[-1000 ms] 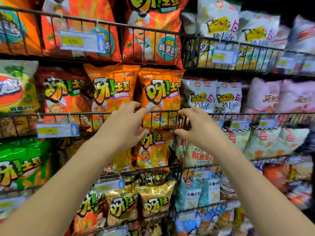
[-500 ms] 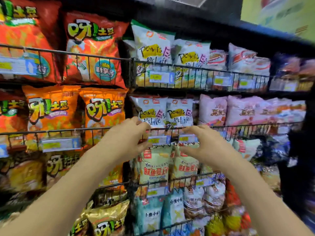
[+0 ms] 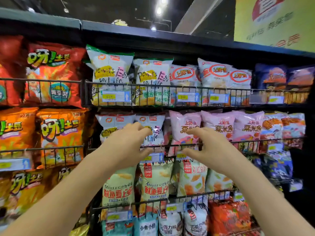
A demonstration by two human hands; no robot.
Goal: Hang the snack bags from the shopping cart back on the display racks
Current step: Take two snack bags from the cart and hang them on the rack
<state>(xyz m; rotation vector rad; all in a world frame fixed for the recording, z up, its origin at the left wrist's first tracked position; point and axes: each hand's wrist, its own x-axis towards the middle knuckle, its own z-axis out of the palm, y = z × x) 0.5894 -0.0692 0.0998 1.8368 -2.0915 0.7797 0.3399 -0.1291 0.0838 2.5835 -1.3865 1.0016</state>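
Left hand (image 3: 129,143) near upright white snack bag (image 3: 157,132), top upward

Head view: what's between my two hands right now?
In the head view, between the left hand and right hand runs the rack's wire rail, with a white snack bag and a pink snack bag behind it.

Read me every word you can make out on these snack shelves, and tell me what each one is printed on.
"Power's Easy for Life": white bag, top row.
"呀!土豆": orange bag, left.
"上好佳" and "粟米条": pink bag, middle row.
"鱿鱼爱上虾", first characters uncertain: pale green bag.
"小鱼小虾", last character uncertain: teal bag, bottom.
Price tags: too blurred to read.
Yellow sign, top right: too blurred to read.
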